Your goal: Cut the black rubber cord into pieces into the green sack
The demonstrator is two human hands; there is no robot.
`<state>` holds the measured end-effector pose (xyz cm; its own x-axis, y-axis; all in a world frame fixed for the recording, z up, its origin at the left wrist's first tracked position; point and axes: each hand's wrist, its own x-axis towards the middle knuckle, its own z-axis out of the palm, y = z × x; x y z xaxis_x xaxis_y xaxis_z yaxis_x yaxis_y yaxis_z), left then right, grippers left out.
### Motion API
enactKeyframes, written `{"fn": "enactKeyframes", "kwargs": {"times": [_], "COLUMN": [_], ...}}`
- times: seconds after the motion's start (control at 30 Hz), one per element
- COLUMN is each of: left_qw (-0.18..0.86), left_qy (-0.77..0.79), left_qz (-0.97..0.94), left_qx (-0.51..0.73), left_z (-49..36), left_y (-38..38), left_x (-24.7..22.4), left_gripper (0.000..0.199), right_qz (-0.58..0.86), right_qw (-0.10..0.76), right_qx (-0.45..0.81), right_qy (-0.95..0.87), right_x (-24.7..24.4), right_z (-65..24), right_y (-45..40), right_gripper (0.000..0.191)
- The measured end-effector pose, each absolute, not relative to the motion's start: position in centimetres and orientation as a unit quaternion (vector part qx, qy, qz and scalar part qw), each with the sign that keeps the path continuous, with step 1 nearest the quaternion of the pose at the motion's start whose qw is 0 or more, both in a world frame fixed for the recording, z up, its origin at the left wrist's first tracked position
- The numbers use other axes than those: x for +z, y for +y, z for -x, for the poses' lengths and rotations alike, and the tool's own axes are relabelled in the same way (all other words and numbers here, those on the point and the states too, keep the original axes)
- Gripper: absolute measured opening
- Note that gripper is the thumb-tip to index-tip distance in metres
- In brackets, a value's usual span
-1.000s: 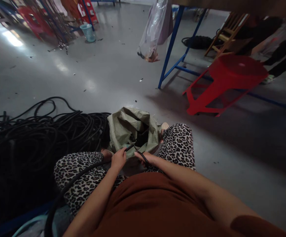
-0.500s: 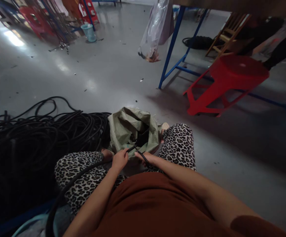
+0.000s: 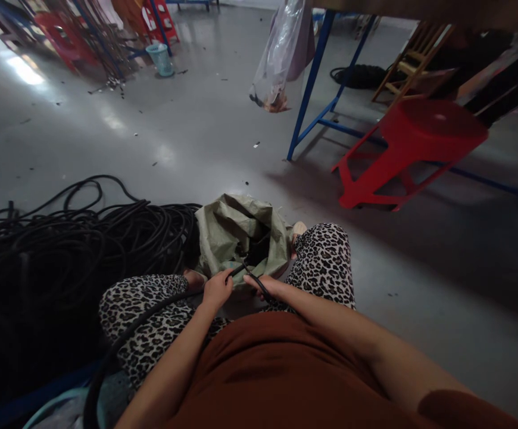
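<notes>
My left hand (image 3: 218, 290) is closed around a black rubber hose (image 3: 145, 316), whose short end pokes out past the fingers. The rest of the hose runs back over my left leg to the lower left. In my right hand (image 3: 263, 286) is a pair of black-handled scissors (image 3: 255, 279), the blades at the hose's end. Whether the blades are apart or together is too small to tell. Just beyond both hands, between my feet, stands an open woven sack (image 3: 211, 235) with dark pieces inside.
A large heap of black hose (image 3: 75, 232) lies on my left. A light-blue tub rim (image 3: 56, 402) shows at the lower left. Ahead right are a red stool (image 3: 433, 128), a blue-legged table (image 3: 310, 83) and a hanging plastic bag (image 3: 277, 65). A basket (image 3: 161, 58) stands farther off.
My hands, the hose and the scissors stay almost in place. At the upper right, the dark shape behind the red stool has shifted slightly.
</notes>
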<state>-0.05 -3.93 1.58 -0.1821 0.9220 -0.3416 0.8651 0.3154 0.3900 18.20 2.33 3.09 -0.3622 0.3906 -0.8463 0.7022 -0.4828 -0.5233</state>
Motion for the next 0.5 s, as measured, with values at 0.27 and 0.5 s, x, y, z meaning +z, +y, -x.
{"fn": "enactKeyframes", "kwargs": {"times": [0.27,0.5], "left_qw": [0.264,0.285], "left_qy": [0.767,0.76], "left_qz": [-0.583,-0.583], "left_qx": [0.049,0.043], "left_z": [0.0,0.0], "left_y": [-3.9,-3.8], "left_x": [2.0,2.3], "left_gripper": [0.038,0.037], "right_qz": [-0.543,-0.568], "right_qw": [0.104,0.096], "right_qx": [-0.677,-0.662], "right_qy": [0.487,0.48], "right_x": [1.9,1.5], "right_z": [-18.3,-18.1], "right_y": [2.2,2.2], "right_gripper": [0.054,0.053]}}
